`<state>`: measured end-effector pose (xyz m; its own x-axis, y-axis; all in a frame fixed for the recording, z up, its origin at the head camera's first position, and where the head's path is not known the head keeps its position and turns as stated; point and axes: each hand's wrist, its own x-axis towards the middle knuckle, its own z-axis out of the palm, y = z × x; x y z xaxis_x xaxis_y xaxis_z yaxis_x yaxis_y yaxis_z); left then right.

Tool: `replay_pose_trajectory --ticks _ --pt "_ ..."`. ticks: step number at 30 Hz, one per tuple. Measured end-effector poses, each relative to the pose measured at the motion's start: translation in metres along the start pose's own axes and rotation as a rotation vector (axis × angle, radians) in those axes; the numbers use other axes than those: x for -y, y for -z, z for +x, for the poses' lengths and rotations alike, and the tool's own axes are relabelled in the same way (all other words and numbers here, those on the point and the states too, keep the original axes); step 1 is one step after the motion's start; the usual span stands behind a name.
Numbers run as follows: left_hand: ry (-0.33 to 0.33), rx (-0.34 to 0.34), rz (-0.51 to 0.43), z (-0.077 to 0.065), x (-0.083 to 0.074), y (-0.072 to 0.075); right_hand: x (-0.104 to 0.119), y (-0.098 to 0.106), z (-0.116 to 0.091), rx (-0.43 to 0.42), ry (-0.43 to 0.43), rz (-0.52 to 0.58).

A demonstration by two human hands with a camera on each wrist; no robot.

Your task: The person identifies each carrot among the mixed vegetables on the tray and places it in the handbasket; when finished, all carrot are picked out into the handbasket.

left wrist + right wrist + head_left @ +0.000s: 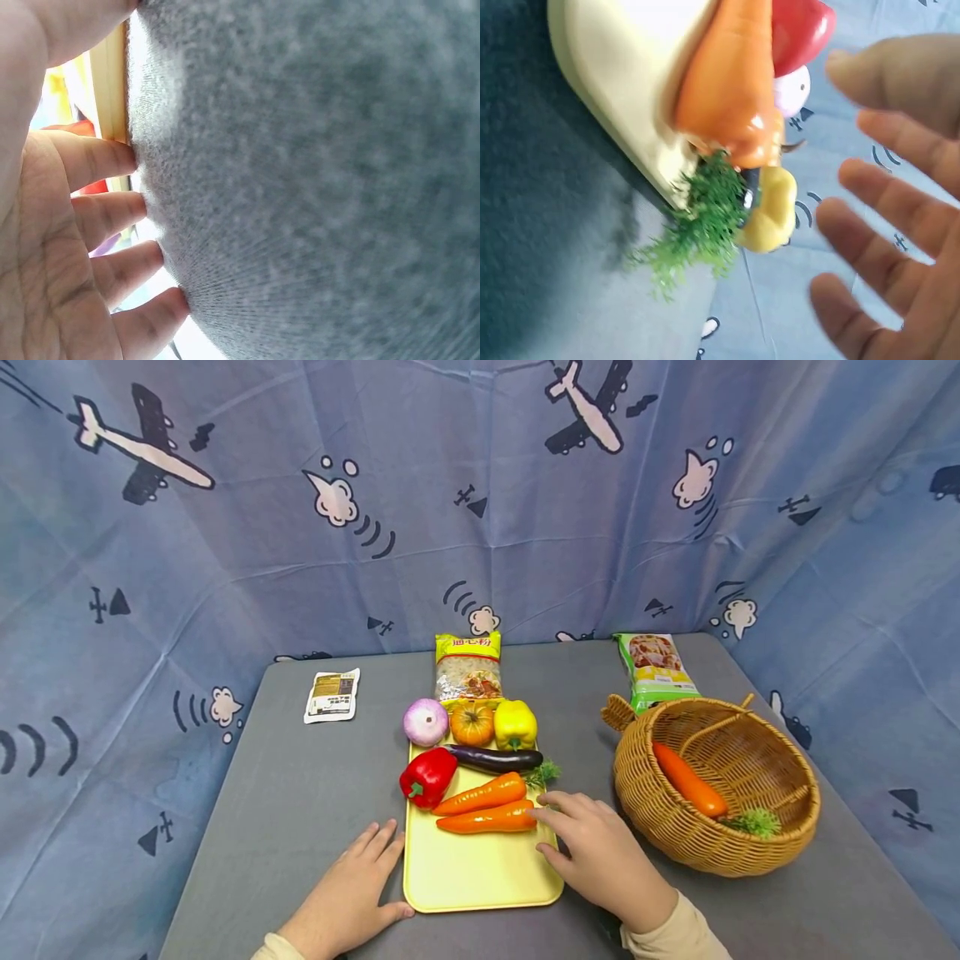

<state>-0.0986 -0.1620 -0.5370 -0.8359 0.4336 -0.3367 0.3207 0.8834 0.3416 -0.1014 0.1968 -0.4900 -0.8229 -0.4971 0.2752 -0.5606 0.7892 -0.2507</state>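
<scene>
My right hand (600, 856) hovers over the right edge of a pale yellow tray (483, 872), fingers spread, by the leafy end of the front carrot (487, 820). The right wrist view shows a gap between those fingers and the carrot (727, 90) with its green top (705, 206). Flat on the table, my left hand (348, 885) rests beside the tray's left edge, fingertips down. Behind the front carrot lie another carrot (483, 795), a red bell pepper (429, 777) and an eggplant (498, 760). An onion (426, 722), a small pumpkin (472, 725) and a yellow bell pepper (515, 724) line the far end.
On the right stands a tilted wicker basket (648, 810) with a carrot (690, 781) inside. A green and yellow packet (660, 670) lies behind it. A pasta bag (468, 668) sits beyond the tray, and a small white pouch (332, 696) lies back left. Patterned blue cloth (420, 510) walls the table.
</scene>
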Motion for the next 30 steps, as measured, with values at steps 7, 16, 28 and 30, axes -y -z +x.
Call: replay_pose_trajectory --ticks 7,16,28,30 --pt "0.006 0.007 -0.001 0.001 -0.002 0.001 0.003 -0.011 0.003 0.158 -0.082 -0.001" --pt "0.003 0.001 -0.006 0.002 -0.001 0.001 0.004 -0.021 0.001 0.177 -0.087 -0.046" --pt "0.005 0.001 -0.002 0.002 0.000 0.000 0.007 -0.028 0.000 0.168 -0.079 -0.034" --pt "0.003 -0.001 -0.003 0.002 0.000 0.000 0.008 -0.028 0.000 0.171 -0.081 -0.042"
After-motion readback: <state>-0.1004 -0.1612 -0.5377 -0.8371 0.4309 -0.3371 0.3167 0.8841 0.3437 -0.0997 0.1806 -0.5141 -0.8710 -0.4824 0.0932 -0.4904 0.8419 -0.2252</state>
